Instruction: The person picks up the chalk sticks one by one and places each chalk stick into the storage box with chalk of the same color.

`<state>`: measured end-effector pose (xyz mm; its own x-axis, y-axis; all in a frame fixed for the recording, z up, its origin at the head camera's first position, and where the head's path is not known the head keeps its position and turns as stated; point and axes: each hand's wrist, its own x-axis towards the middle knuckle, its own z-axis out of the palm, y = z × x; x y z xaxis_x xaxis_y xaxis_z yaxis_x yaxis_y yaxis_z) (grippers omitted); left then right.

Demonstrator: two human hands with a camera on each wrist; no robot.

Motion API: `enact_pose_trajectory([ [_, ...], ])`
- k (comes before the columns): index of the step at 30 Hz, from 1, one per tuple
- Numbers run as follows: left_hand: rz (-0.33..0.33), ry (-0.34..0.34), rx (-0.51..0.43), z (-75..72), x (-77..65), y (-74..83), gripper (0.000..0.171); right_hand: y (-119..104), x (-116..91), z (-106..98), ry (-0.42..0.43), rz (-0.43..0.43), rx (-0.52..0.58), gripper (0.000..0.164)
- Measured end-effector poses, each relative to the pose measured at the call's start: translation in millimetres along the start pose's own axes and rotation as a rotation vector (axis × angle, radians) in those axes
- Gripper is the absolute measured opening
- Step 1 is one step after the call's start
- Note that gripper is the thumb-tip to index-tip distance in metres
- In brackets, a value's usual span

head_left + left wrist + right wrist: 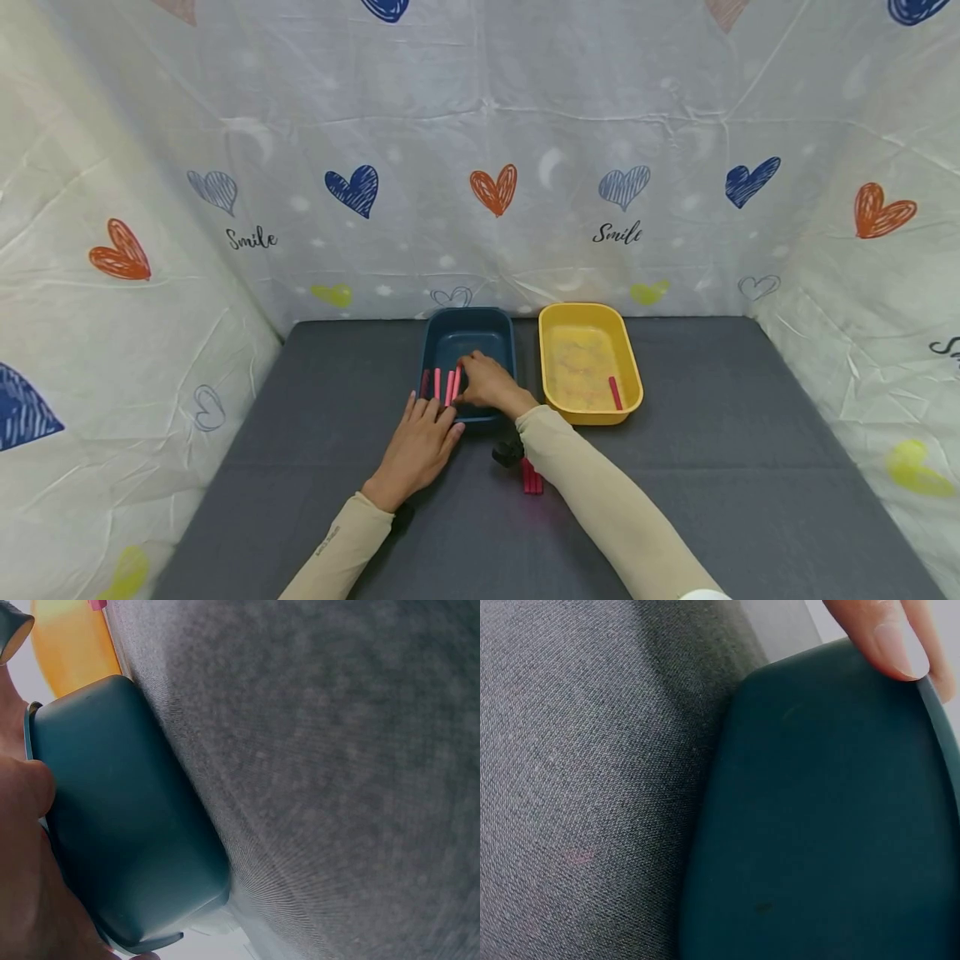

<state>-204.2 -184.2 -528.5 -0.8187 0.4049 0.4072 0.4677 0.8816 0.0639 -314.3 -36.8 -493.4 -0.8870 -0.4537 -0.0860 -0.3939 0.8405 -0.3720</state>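
A dark blue tray (470, 314) stands at the back of the table, with several slim pink sticks (437, 383) lined up along its left side. My right hand (489, 385) reaches into this tray and pinches a pink stick (458, 377) between thumb and fingers. At the tray's front left, my left hand (422, 442) grips the rim. Its thumb (34, 787) presses the outer wall in the left wrist view, while its fingertips lie over the rim by the sticks. In the right wrist view, a fingertip (900, 652) rests at the rim.
To the right stands a yellow tray (551, 358) with one red stick (615, 393) inside. A few more red sticks (532, 482) lie on the grey tablecloth (675, 517), partly behind my right sleeve (600, 492). A patterned curtain (420, 108) encloses the back and sides.
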Motion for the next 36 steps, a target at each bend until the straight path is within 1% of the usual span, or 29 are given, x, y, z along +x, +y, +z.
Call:
enact_pose_trajectory([
  [7, -0.004, -0.003, -0.006, -0.4, 0.7, 1.5, 0.022, 1, -1, 2, -0.013, -0.005, -0.041, 0.068],
  [15, 0.006, 0.014, -0.009, 0.1, 2.5, 3.4, 0.022, 3, 1, 1, -0.015, -0.006, -0.050, 0.064],
  [19, 0.013, 0.020, -0.008, -0.9, 4.0, 4.4, 0.022, 4, 2, -1, -0.008, -0.010, -0.050, 0.066],
  [24, 0.012, 0.013, -0.005, -1.9, 4.7, 4.6, 0.021, 5, 2, -2, 0.044, -0.023, -0.012, 0.068],
  [28, 0.006, 0.000, -0.001, -1.9, 3.0, 4.0, 0.022, 4, -1, -1, 0.096, -0.044, 0.030, 0.062],
  [31, 0.005, 0.002, 0.002, -2.1, 1.5, 3.1, 0.022, 3, -5, -1, 0.136, -0.062, 0.059, 0.057],
  [36, 0.007, 0.011, 0.006, -3.1, 0.9, 2.0, 0.022, 1, -14, -8, 0.201, -0.081, 0.105, 0.052],
])
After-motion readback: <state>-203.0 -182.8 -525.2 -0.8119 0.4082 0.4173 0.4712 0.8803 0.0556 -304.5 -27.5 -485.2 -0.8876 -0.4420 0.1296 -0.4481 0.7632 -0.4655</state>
